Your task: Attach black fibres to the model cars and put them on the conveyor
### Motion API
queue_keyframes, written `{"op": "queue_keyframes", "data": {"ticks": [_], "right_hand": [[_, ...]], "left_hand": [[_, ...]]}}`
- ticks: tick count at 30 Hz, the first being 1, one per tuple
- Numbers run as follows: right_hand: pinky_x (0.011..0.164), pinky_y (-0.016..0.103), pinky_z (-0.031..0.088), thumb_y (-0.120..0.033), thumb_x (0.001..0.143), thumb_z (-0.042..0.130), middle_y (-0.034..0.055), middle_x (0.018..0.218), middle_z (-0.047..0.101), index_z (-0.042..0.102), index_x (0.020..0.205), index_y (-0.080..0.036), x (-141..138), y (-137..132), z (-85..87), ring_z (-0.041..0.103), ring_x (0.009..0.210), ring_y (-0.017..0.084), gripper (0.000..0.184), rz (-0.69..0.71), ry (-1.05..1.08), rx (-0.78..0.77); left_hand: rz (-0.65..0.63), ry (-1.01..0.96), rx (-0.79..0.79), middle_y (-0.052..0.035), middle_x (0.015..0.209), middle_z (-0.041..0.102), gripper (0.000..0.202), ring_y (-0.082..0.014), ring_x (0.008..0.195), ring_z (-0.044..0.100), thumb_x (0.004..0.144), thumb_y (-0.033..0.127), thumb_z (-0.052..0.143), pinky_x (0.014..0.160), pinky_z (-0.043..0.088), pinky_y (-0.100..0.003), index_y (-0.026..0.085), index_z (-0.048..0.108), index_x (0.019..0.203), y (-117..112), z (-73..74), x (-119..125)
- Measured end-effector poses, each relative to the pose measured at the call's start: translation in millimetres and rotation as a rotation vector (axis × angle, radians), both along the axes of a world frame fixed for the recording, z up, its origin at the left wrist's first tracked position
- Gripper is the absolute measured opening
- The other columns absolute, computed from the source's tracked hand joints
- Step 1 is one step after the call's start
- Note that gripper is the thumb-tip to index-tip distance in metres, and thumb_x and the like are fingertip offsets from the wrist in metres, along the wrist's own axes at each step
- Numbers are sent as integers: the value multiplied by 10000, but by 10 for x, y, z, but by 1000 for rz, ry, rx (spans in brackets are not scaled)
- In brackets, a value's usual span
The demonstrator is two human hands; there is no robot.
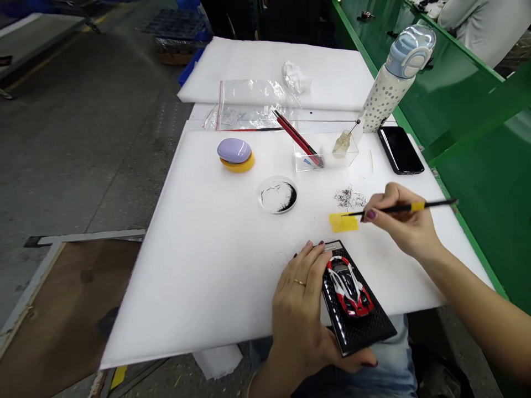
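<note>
With my left hand (301, 301) I grip a black textured display base (365, 334) by its left edge, tilted at the table's front edge. On the base sits a small red, white and black model car (349, 287). My right hand (409, 224) pinches a thin black brush-like tool (394, 209) with a yellow band around its handle. Its fine tip touches or hovers just over a yellow tape piece (343, 223) on the white foam sheet. Just beyond the tape lies a scatter of tiny black slivers (349, 197). A round clear dish (277, 195) holds more black slivers.
A clear tray (305, 163) holds red tweezers (298, 138) and a small glass bottle (342, 142). Behind it stand a dotted water bottle (384, 97) and a phone (401, 150). A purple-and-yellow oval object (235, 152) lies left. A green partition (464, 121) borders the right.
</note>
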State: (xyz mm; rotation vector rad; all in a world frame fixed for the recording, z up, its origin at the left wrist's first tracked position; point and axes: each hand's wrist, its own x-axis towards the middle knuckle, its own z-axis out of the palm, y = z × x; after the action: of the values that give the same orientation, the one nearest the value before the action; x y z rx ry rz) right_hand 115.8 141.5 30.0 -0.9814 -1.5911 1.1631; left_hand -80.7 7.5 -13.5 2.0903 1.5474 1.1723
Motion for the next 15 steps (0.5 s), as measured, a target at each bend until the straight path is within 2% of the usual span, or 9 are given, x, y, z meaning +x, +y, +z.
{"op": "queue_keyframes", "data": {"ticks": [3,8,15], "right_hand": [[564,284,491,-262,845,811,16,722,696,591,722,-216,144,-146,-79,641,645,146,256,60,-7,13],[573,293,472,-280,845,809,22,735,690,602,718,-215,245,-187,-221,618,650,148,252,22,-56,-6],[549,292,419,-297,836,805,19,719,670,566,690,-216,242,-183,-212,576,625,143,291,7,-100,-9]], "left_hand": [[0,1,8,-157,1390,659,1054,-335,1364,582,815,966,197,1134,478,-484,144,508,1396,4,-1,2],[15,-16,23,-163,1388,657,1062,-336,1370,574,813,968,197,1145,467,-493,141,510,1403,-1,-37,27],[16,-38,24,-171,1391,654,1049,-344,1360,582,815,965,229,1133,477,-517,147,521,1403,-5,-46,28]]}}
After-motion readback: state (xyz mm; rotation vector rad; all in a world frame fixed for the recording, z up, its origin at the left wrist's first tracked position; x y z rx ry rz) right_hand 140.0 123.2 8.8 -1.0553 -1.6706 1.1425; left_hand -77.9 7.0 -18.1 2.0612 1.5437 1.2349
